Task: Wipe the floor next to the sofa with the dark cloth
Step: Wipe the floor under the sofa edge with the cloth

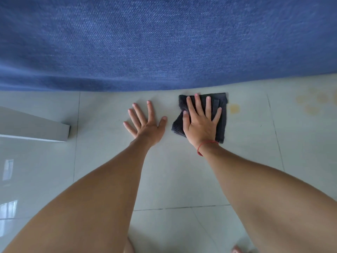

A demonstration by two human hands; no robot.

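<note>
At nine o'clock we note a pale grey slab-like object (34, 126) lying on the floor, its end face turned toward centre; what it is we cannot tell. The floor (109, 161) is glossy light tile with dark grout lines, window glare at eight o'clock.

Across the whole top, ten through two o'clock, runs the sofa (164, 42), blue woven fabric, its lower edge meeting the tile.

Just left of centre, the left hand (145, 125) lies palm-down, flat on bare tile, fingers spread wide, thumb pointing toward three o'clock. It holds nothing. Its thumb tip is near the cloth's left edge but apart from it.

Just right of centre, the right hand (200, 125) rests palm-down on the dark cloth (221, 114), fingers splayed and pressing it flat rather than pinching it. A red string (206, 143) circles that wrist.

The dark cloth is folded to a rough square, charcoal, lying on the tile just beside the sofa's bottom edge, at roughly one o'clock from centre; its far corners nearly reach the fabric.

Toward two and three o'clock we see yellowish marks (234, 108) on the tile, one just beside the cloth's right edge, a fainter cluster farther right.

At five o'clock, bottom edge, a toe (237, 250) shows.
</note>
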